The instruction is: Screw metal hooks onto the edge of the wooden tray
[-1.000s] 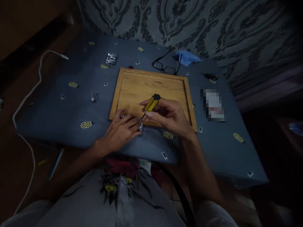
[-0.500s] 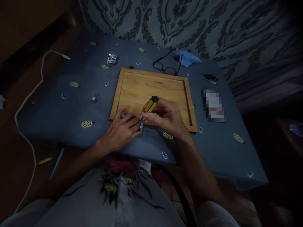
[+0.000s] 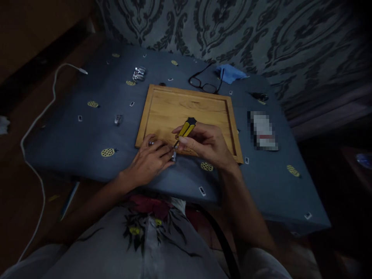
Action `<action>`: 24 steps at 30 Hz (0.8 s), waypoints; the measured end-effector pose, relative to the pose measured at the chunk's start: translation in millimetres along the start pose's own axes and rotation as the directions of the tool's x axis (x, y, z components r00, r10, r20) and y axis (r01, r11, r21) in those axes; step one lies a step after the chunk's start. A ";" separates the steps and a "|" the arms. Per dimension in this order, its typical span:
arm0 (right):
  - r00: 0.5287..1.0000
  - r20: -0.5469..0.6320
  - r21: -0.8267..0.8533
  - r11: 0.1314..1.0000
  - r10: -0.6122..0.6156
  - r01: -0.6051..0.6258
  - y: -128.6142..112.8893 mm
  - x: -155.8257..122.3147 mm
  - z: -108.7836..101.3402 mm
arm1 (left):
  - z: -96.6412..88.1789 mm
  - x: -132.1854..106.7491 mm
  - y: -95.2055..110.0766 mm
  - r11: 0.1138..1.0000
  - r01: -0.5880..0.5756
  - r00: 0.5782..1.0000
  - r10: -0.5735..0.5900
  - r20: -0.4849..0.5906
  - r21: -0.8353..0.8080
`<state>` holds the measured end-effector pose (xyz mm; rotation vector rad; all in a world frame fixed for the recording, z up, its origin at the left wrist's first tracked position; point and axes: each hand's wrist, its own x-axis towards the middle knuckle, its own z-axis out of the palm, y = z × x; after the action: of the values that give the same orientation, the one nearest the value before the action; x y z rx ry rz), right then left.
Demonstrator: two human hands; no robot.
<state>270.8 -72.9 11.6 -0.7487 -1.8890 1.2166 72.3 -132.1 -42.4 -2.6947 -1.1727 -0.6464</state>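
Observation:
A framed wooden panel (image 3: 186, 102) lies on the cloth-covered table in front of me. My left hand (image 3: 152, 155) is closed over its near edge, the fingers bent around a shiny metal hinge (image 3: 173, 156) that they largely hide. My right hand (image 3: 207, 143) grips a screwdriver (image 3: 187, 127) with a yellow and black handle, tilted with its end up and to the right. The screwdriver's thin shaft points down to the left hand's fingertips at the panel edge. Whether its tip sits in a screw is hidden.
Loose metal hinges (image 3: 139, 73) lie at the back left, with another metal hinge (image 3: 117, 119) nearer. Eyeglasses (image 3: 207, 86) and a blue cloth (image 3: 231, 73) are behind the panel. A blurred-out item (image 3: 263, 130) lies to the right. A white cable (image 3: 54, 93) runs along the left.
My right fingers have shifted slightly on the screwdriver, and its handle has moved a little to the right, showing more shaft. My left hand stays over the panel edge.

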 end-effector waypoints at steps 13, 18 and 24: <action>0.992 -0.127 -0.081 0.997 -0.015 0.005 7.3 -0.4 6.4 | 0.4 0.8 1.3 1.000 -0.003 1.000 0.003 -0.031 0.007; 0.942 -0.333 -0.084 0.996 -0.037 0.010 5.8 -2.6 3.9 | 1.4 0.0 1.0 1.000 0.005 1.000 -0.005 -0.012 -0.013; 0.954 -0.299 -0.083 0.997 -0.023 -0.002 8.8 -0.8 4.1 | 0.5 0.2 1.0 1.000 -0.012 1.000 0.012 -0.029 0.005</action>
<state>268.5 -72.2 2.1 -0.9115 -1.6956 0.9614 73.3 -132.5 -42.7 -2.6765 -1.1491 -0.6775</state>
